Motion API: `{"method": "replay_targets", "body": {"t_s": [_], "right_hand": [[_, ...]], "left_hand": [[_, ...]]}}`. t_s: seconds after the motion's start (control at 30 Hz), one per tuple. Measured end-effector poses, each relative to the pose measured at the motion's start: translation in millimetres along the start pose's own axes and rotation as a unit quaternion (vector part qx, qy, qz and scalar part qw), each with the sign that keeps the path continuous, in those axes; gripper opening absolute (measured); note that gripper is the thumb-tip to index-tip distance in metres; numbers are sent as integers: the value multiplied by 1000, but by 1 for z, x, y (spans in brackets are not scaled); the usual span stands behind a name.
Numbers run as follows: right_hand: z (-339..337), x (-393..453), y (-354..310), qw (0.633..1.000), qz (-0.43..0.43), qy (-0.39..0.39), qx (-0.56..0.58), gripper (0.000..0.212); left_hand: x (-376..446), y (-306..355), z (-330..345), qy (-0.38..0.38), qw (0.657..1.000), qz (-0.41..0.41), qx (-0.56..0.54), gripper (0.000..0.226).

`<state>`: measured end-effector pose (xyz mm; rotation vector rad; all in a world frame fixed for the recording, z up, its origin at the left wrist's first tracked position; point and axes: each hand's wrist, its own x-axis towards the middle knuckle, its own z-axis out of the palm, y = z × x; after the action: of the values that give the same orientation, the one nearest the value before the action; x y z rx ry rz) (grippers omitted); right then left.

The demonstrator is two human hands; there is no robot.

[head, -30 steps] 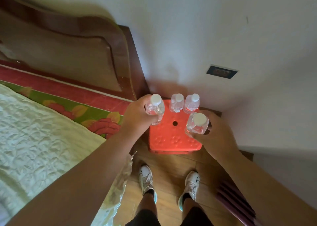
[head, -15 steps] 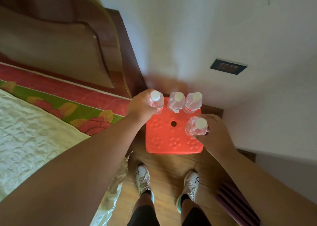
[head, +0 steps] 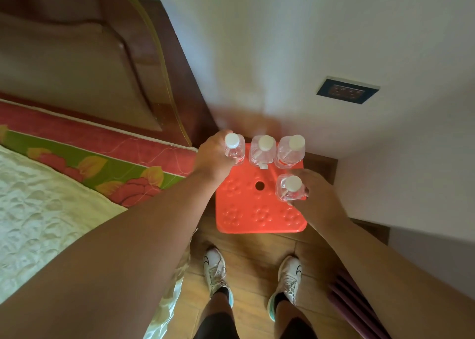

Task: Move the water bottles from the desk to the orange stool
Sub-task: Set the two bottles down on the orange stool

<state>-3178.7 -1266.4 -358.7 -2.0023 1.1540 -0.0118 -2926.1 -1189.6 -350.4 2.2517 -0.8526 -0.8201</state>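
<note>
The orange stool stands on the wooden floor against the wall. Two clear water bottles with white caps stand upright at its back edge: a middle bottle and a right bottle. My left hand grips a third bottle at the stool's back left corner, in line with those two. My right hand grips a fourth bottle on the stool's right side, in front of the back row. I cannot tell whether the two held bottles rest on the stool.
A bed with a floral cover and a dark wooden headboard lies left of the stool. The white wall with a socket rises behind it. My feet stand just in front. Purple slats are at lower right.
My left hand carried its bottle back and to the left, into line with the two standing bottles. My right hand lowered its bottle toward the stool's right side.
</note>
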Motion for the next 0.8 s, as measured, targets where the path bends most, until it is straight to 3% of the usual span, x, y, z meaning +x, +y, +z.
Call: {"method": "replay_targets", "body": {"t_s": [0.37,0.67,0.73,0.8], "right_hand": [[8,2,-3,1000,20,17,8,54],[4,-2,0,997,75,-9,20,42],[3,0,1,996,81,-25,22,40],[6,1,3,996,83,-33,27,41]], "left_hand": [[9,-7,3,-21,999,29,7,46],[10,-12,15,-1,1000,23,21,47],[12,-12,15,-7,1000,3,29,57],[12,-12,14,-26,999,-21,41,83]]}}
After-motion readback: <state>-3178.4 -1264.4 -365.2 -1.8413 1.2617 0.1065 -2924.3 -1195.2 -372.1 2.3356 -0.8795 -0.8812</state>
